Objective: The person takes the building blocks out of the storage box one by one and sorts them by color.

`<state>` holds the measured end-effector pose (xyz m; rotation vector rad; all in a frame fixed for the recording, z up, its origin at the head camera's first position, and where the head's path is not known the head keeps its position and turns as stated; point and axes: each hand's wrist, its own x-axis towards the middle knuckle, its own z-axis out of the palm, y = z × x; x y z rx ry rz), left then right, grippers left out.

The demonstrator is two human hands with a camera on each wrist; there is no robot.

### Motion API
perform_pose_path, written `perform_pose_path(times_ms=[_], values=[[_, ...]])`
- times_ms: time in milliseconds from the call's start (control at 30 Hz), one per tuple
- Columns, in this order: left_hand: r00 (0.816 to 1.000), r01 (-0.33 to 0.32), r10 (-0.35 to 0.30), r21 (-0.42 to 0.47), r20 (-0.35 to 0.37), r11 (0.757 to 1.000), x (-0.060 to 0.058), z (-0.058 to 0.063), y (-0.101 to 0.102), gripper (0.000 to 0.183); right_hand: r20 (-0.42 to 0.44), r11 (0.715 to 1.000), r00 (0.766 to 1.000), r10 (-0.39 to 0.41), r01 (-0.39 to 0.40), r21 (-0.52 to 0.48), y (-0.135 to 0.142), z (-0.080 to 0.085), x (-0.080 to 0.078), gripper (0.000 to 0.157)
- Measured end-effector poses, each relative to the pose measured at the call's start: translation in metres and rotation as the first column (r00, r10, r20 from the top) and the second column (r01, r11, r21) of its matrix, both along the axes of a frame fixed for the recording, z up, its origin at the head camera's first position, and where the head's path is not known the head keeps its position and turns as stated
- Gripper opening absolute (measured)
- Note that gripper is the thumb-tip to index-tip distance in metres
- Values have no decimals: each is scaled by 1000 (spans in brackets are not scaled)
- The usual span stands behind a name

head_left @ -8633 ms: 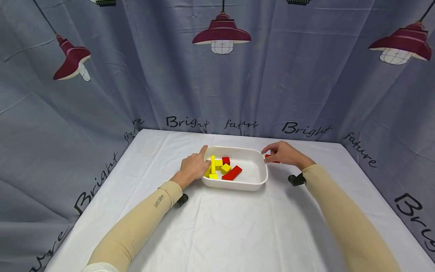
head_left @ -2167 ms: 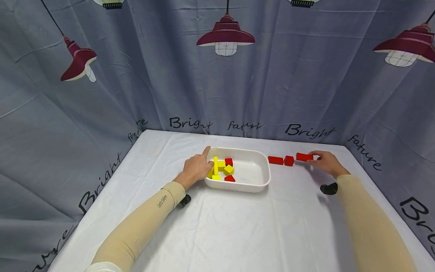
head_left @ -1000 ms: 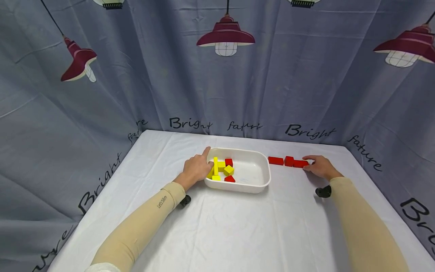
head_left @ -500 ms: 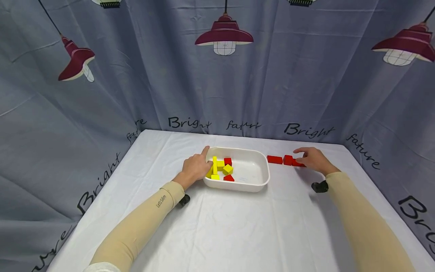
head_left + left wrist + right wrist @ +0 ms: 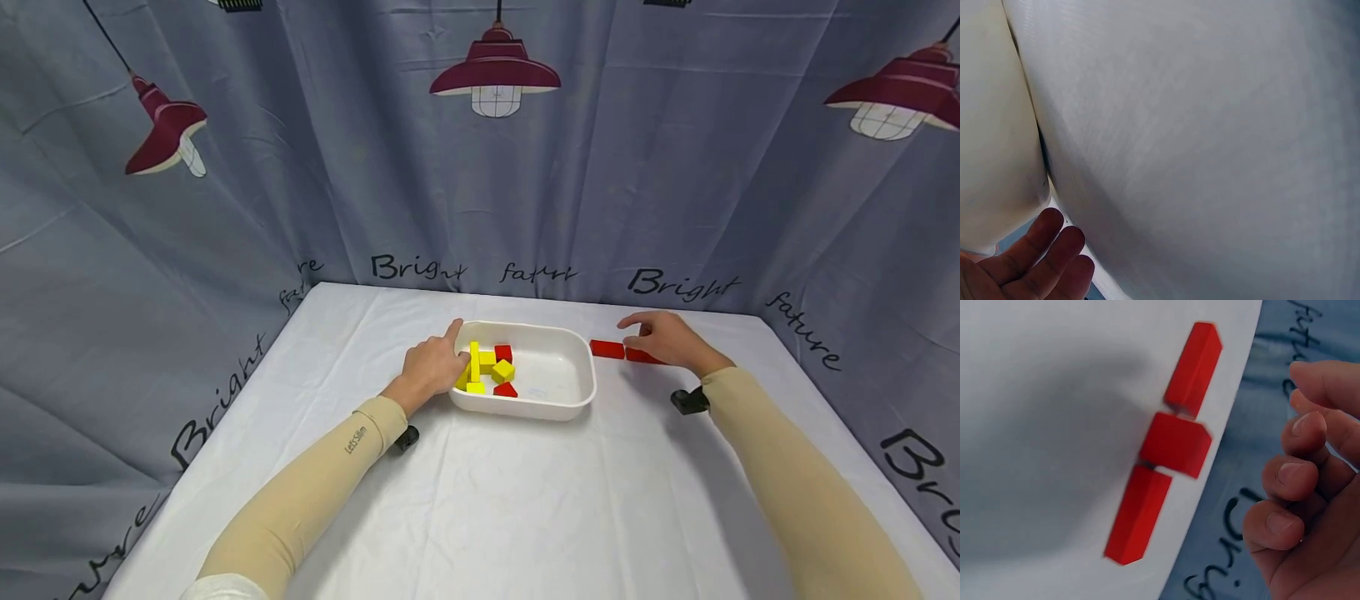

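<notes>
Two long red rectangular bars and a chunky red block between them lie in a row on the white-clothed tabletop, right of a white, round-cornered tray. The bars' long axes run left to right, right ends slightly nearer the person. The right hand hovers above, thumb and forefinger apart; the left hand grips the tray's left wall.

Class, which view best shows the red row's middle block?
The right wrist view: the middle block shows uncovered there. In the head view, the right hand at least partly covers it; the left wrist view misses it.
</notes>
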<state>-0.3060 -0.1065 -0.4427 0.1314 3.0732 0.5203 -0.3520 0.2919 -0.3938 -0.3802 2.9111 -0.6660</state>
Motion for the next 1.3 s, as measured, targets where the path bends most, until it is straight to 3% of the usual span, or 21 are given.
perform_pose_path(times_ms=[567, 1300], values=[[1000, -9, 9, -1, 2, 1000, -1, -2, 0, 68, 32, 989, 990, 139, -137, -56, -51, 21, 9, 40], [1000, -3, 3, -8, 22, 1000, 1, 3, 0, 68, 102, 977, 974, 200, -192, -89, -118, 10, -3, 42]])
